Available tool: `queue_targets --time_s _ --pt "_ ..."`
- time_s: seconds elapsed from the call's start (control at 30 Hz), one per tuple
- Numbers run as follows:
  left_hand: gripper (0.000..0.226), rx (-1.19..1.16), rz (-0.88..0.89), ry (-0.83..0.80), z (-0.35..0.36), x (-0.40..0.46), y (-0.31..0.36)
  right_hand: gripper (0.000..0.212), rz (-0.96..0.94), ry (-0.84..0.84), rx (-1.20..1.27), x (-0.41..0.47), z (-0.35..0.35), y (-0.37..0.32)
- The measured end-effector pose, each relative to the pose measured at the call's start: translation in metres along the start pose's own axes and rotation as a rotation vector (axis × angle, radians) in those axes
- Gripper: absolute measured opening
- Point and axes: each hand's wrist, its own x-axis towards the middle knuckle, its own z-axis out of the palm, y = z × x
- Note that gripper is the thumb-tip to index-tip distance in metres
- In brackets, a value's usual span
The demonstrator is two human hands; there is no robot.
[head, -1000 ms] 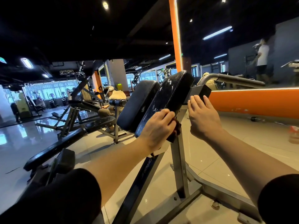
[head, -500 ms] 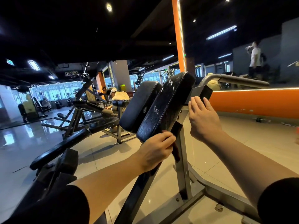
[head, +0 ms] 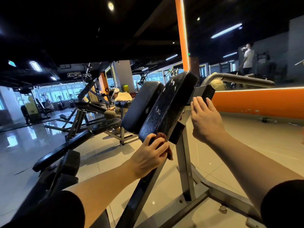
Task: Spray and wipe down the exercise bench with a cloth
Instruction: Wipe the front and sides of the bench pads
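Wipe step in hand: left hand [head: 150, 155] grips brown cloth [head: 162, 137] against low end of tilted bench pad [head: 167, 109]. Right hand [head: 204, 119], fingers flat, steadies the frame bracket [head: 203, 92]. Next, likely: run cloth back up the streaked face.
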Motion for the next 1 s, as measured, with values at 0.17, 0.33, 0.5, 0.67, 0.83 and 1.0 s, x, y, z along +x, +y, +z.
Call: queue_targets --time_s 0.17,0.33,0.5,0.67,0.83,1.0 --pt "0.019 -0.145 -0.002 0.134 -0.013 0.014 -0.018 0.078 -0.013 0.0 -0.017 0.001 0.002 0.001" --pt "0.025 -0.153 -0.342 0.192 -0.016 0.071 -0.048 0.077 -0.026 -0.004 -0.004 0.0 -0.002 0.0" --pt "0.025 -0.256 -0.425 0.113 -0.003 0.06 -0.033 0.077 -0.022 -0.007 0.001 -0.001 -0.001 0.002" --pt "0.017 -0.208 0.04 0.067 -0.004 0.024 -0.016 0.077 -0.014 0.02 0.01 0.0 0.004 0.001" --pt "0.024 -0.105 -0.19 0.185 -0.006 0.053 -0.026 0.075 -0.018 0.038 0.024 0.002 0.008 0.001" --pt "0.073 -0.099 -0.217 -0.205 -0.005 0.078 -0.028 0.075 -0.017 0.044 0.029 0.0 0.006 0.002"
